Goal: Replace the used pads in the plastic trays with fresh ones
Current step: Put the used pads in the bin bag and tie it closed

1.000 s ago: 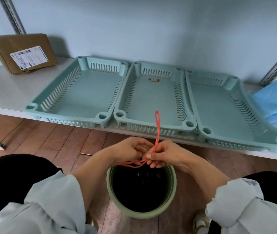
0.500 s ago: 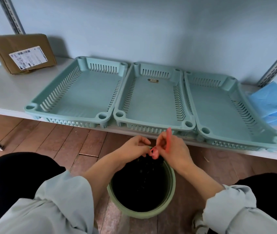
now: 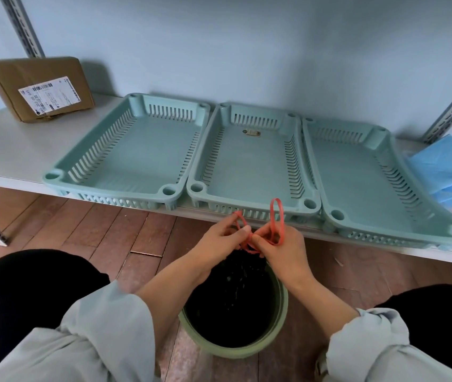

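Three pale green plastic trays stand side by side on a white shelf: the left tray (image 3: 125,158), the middle tray (image 3: 249,166) and the right tray (image 3: 362,175). None holds a pad. A stack of blue pads (image 3: 445,169) lies at the shelf's right end. Below the shelf, a green bin (image 3: 271,346) holds a black bag (image 3: 233,296). My left hand (image 3: 219,244) and my right hand (image 3: 282,249) each pinch a loop of the bag's red drawstring (image 3: 275,216) above the bin, with the strings crossing between my fingertips.
A brown cardboard parcel (image 3: 40,86) with a white label leans on the wall at the shelf's (image 3: 7,150) left end. Metal shelf uprights (image 3: 23,26) run up the wall at both sides. The floor is brown wood. My knees frame the bin.
The red drawstring, first one tall loop held by both hands, is now two separate loops, one in each hand, crossed at the middle. My hands rose slightly above the bin.
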